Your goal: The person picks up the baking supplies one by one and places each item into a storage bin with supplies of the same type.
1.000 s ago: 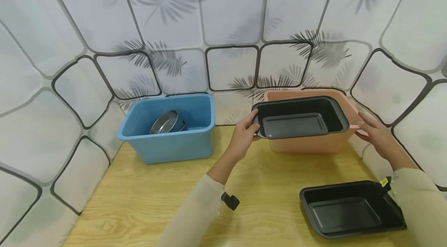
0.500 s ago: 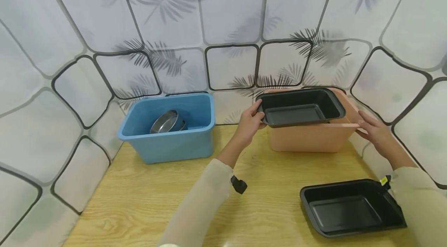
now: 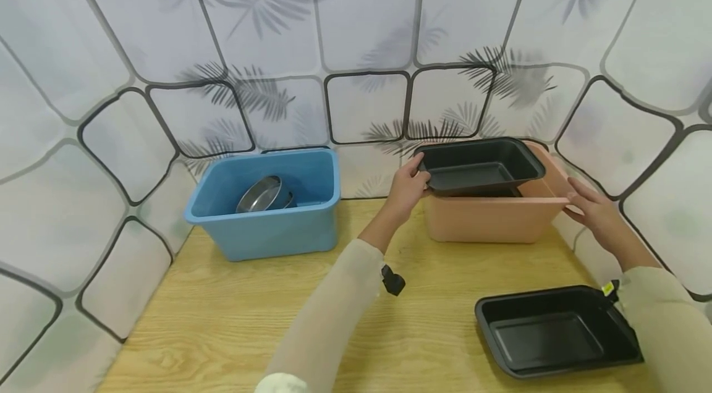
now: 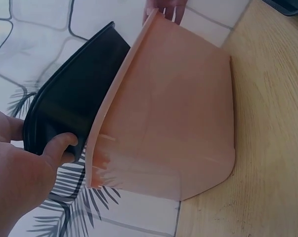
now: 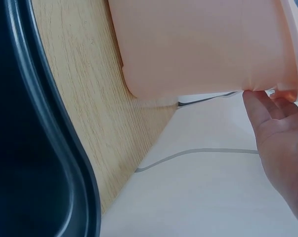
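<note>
My left hand (image 3: 408,188) pinches the left end of a black loaf pan (image 3: 475,164). That pan hangs tilted over the salmon-pink plastic bin (image 3: 495,220), its right part at the bin's opening. In the left wrist view, the thumb (image 4: 60,145) presses on the pan's outer wall below the rim. My right hand (image 3: 596,214) grips the right end of the bin's rim; the right wrist view shows its fingers (image 5: 260,108) under that rim. Inside the bin a dark part shows below the pan, too covered to identify.
A second black pan (image 3: 550,334) lies on the wooden table (image 3: 233,319) at the front right, partly under the right sleeve. On the left stands a blue bin (image 3: 278,235) holding round metal tins (image 3: 261,195). Patterned cloth (image 3: 367,28) walls the back and sides.
My left hand has carried the loaf pan away from me and slightly up, over the pink bin, uncovering more of the bin's front. The right hand stays at the bin's rim.
</note>
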Demonstrator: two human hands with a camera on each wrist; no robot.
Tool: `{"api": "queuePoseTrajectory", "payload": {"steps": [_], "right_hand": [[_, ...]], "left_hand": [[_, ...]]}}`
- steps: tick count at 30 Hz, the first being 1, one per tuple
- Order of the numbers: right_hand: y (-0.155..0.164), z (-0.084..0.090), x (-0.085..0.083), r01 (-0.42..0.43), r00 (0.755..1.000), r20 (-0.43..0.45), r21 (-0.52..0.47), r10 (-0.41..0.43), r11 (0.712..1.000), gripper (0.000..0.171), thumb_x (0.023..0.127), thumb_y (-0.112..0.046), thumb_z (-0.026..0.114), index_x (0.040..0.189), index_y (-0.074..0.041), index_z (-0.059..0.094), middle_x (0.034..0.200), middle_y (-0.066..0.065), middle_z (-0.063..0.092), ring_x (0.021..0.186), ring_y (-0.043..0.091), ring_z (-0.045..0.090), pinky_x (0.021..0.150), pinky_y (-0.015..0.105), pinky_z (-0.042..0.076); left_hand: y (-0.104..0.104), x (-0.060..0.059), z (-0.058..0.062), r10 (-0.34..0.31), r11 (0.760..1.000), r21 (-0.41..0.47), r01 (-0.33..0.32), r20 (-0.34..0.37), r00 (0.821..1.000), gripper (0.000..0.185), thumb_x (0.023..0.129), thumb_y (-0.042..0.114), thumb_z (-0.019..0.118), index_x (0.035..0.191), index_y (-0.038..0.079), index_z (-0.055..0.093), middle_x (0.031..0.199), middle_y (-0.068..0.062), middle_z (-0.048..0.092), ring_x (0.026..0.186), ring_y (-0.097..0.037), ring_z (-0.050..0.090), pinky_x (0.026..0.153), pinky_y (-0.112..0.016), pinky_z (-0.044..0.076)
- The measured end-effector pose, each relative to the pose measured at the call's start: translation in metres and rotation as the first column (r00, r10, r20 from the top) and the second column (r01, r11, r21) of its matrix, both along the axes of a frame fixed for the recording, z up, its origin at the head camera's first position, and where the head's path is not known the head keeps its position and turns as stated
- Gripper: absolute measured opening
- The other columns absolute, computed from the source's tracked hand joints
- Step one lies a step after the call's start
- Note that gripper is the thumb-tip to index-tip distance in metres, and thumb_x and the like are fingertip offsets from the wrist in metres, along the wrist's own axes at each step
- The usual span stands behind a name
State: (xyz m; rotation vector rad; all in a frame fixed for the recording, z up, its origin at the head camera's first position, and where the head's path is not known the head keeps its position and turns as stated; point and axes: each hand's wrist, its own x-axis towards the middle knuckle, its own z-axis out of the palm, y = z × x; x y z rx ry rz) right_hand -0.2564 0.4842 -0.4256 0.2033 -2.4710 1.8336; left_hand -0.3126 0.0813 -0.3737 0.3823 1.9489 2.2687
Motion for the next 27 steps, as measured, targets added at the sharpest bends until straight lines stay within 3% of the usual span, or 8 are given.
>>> {"api": "queuePoseTrajectory", "payload": {"steps": [7, 12, 14, 16, 19, 22, 23, 27], "right_hand": [[0.000, -0.002, -0.002, -0.003, 1.000, -0.005, -0.034, 0.003, 0.999, 0.066, 0.110, -0.021, 0.041, 0.160, -0.005, -0.001, 0.168, -0.009, -0.009, 0.154, 0.007, 0.007, 0.089, 0.000, 0.044], [0.000, -0.003, -0.004, 0.000, 1.000, 0.005, -0.121, 0.001, 0.993, 0.066, 0.110, -0.018, 0.041, 0.159, -0.004, 0.000, 0.168, -0.009, -0.010, 0.154, 0.007, 0.005, 0.089, 0.001, 0.045], [0.000, -0.003, -0.004, 0.002, 1.000, 0.008, -0.126, -0.001, 0.992, 0.065, 0.110, -0.019, 0.041, 0.159, -0.005, 0.000, 0.168, -0.009, -0.009, 0.154, 0.008, 0.003, 0.088, 0.001, 0.045], [0.000, -0.002, -0.005, 0.001, 1.000, 0.008, -0.126, 0.000, 0.992, 0.065, 0.110, -0.019, 0.040, 0.160, -0.006, 0.000, 0.168, -0.010, -0.009, 0.155, 0.010, 0.001, 0.088, 0.001, 0.045], [0.000, -0.003, -0.004, -0.005, 1.000, 0.007, -0.151, 0.006, 0.989, 0.066, 0.110, -0.019, 0.041, 0.160, -0.006, 0.000, 0.168, -0.011, -0.007, 0.152, 0.002, 0.010, 0.088, 0.002, 0.046], [0.000, -0.004, -0.003, -0.002, 1.000, 0.009, -0.166, 0.004, 0.986, 0.066, 0.110, -0.020, 0.042, 0.160, -0.006, 0.000, 0.168, -0.013, -0.005, 0.143, -0.011, 0.024, 0.088, 0.003, 0.047], [0.000, -0.004, -0.003, -0.001, 1.000, 0.009, -0.170, 0.003, 0.985, 0.066, 0.110, -0.020, 0.042, 0.160, -0.005, 0.000, 0.168, -0.013, -0.005, 0.139, -0.015, 0.027, 0.088, 0.003, 0.047], [0.000, -0.004, -0.001, 0.001, 1.000, 0.004, -0.219, -0.001, 0.976, 0.067, 0.110, -0.018, 0.043, 0.159, -0.004, 0.001, 0.168, -0.015, -0.002, 0.143, -0.010, 0.023, 0.088, 0.005, 0.048]], "left_hand": [[0.005, -0.004, -0.003, -0.030, 1.000, 0.003, 0.030, -0.019, 0.999, 0.060, 0.102, 0.003, 0.049, 0.158, 0.019, 0.036, 0.164, -0.016, 0.029, 0.078, -0.007, 0.064, 0.089, -0.043, 0.059], [0.013, -0.008, -0.003, -0.026, 0.998, -0.054, 0.023, -0.042, 0.999, 0.059, 0.102, 0.004, 0.050, 0.158, 0.018, 0.036, 0.164, -0.012, 0.029, 0.057, -0.009, 0.044, 0.070, -0.034, 0.048], [0.016, -0.010, -0.003, -0.034, 0.998, -0.061, 0.031, -0.044, 0.998, 0.059, 0.103, 0.005, 0.049, 0.158, 0.017, 0.035, 0.145, -0.011, 0.053, 0.055, -0.011, 0.038, 0.063, -0.031, 0.043], [0.019, -0.011, -0.003, -0.034, 0.997, -0.070, 0.030, -0.048, 0.998, 0.058, 0.103, 0.005, 0.049, 0.158, 0.017, 0.034, 0.120, -0.003, 0.062, 0.053, -0.010, 0.033, 0.058, -0.027, 0.038], [0.024, -0.014, -0.003, -0.042, 0.993, -0.112, 0.035, -0.067, 0.997, 0.058, 0.104, 0.006, 0.049, 0.159, 0.015, 0.033, 0.071, 0.000, 0.038, 0.048, -0.010, 0.025, 0.051, -0.023, 0.032], [0.030, -0.017, -0.004, -0.029, 0.983, -0.186, 0.010, -0.098, 0.995, 0.057, 0.103, 0.007, 0.052, 0.157, 0.014, 0.036, 0.060, 0.008, 0.039, 0.043, -0.008, 0.025, 0.048, -0.022, 0.032], [0.032, -0.018, -0.004, -0.032, 0.978, -0.210, 0.008, -0.111, 0.993, 0.057, 0.103, 0.007, 0.052, 0.158, 0.013, 0.036, 0.054, 0.005, 0.028, 0.042, -0.008, 0.025, 0.047, -0.022, 0.032], [0.038, -0.020, -0.004, -0.036, 0.969, -0.245, 0.007, -0.114, 0.993, 0.058, 0.103, 0.007, 0.053, 0.158, 0.014, 0.036, 0.049, 0.006, 0.030, 0.040, -0.009, 0.025, 0.044, -0.023, 0.031]]}}
